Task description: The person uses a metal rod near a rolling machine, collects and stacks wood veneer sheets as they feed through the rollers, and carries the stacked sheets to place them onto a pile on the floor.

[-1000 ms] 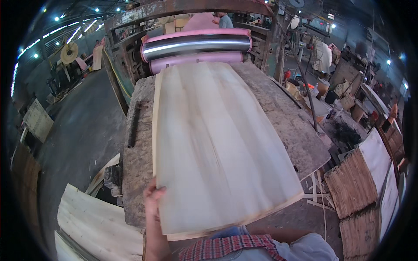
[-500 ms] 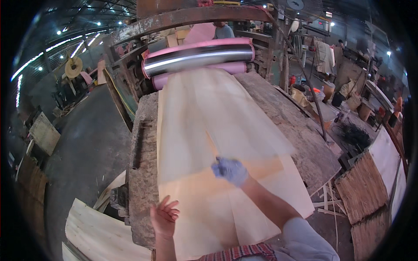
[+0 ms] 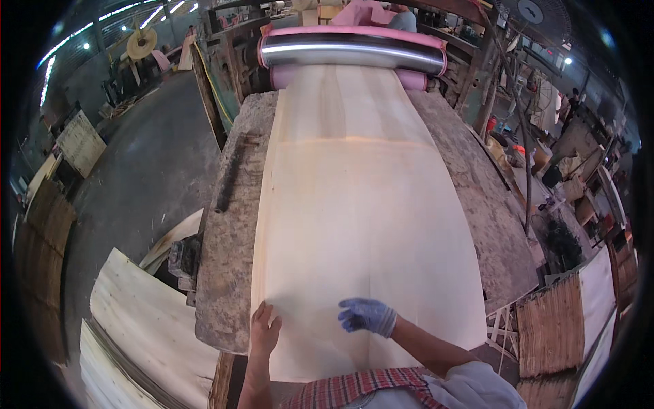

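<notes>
L hand (image 3: 261, 334): fingers (image 3: 259, 313) loosely open @ sheet (image 3: 368, 225) edge, contact unclear. R hand (image 3: 372, 317), gloved, over sheet, fingers half-open. Rollers (image 3: 354, 53) fwd.

Two pale wood veneer sheets, one overlapping the other on a counter

We see a large, thin lower sheet (image 3: 368, 218) lying flat along the counter (image 3: 228, 273), its long sides running away from us. It is creamy white and mostly smooth, with a faint straight line down the middle of its near half and a slightly yellower left margin. Its near edge reaches the bottom of our view.

Over its far part lies the upper sheet (image 3: 347, 109), tan with soft lengthwise grain bands. Its near edge crosses as a glowing orange line; its far end meets the rollers (image 3: 354, 53).
</notes>
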Available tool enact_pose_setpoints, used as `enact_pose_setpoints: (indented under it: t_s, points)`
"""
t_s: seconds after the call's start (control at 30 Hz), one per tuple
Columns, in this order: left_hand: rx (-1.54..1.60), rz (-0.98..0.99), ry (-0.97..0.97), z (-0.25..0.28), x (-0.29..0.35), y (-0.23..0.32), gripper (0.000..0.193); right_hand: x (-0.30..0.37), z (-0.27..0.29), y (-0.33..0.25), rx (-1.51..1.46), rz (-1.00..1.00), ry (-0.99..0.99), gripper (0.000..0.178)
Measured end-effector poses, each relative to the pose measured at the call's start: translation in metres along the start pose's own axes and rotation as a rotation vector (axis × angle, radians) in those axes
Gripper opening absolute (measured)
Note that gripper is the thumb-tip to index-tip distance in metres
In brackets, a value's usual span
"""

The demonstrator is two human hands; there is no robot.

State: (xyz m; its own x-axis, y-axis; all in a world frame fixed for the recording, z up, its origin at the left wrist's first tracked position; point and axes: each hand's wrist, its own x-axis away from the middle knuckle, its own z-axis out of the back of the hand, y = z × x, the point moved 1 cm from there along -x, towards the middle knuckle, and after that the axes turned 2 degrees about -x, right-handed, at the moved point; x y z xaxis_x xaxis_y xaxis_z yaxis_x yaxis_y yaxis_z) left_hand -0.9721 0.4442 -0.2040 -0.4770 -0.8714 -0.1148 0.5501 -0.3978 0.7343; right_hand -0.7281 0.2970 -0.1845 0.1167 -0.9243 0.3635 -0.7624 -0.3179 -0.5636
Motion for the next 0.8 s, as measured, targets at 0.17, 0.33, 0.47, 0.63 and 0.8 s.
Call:
enact_pose_setpoints:
  t_s: [0.17, 0.33, 0.47, 0.63, 0.8]
  points:
    - [0.445, 0.266, -0.131, 0.013, -0.011, 0.010, 0.034, 0.047, -0.026, 0.043, 0.100, -0.147, 0.045, 0.033]
    - [1.046, 0.448, -0.141, 0.045, -0.008, 0.067, 0.043, 0.072, -0.044, 0.083, 0.614, 0.187, -0.265, 0.032]
    - [1.113, 0.171, -0.222, 0.045, -0.004, 0.093, 0.046, 0.088, -0.054, 0.101, 0.621, 0.180, -0.467, 0.037]
    - [1.444, -0.023, -0.266, 0.082, -0.026, 0.122, 0.039, 0.116, -0.068, 0.097, 0.357, 0.107, -0.394, 0.035]
    - [1.421, 0.094, -0.024, 0.095, -0.020, 0.125, 0.046, 0.116, -0.081, 0.077, -0.147, 0.043, -0.219, 0.033]
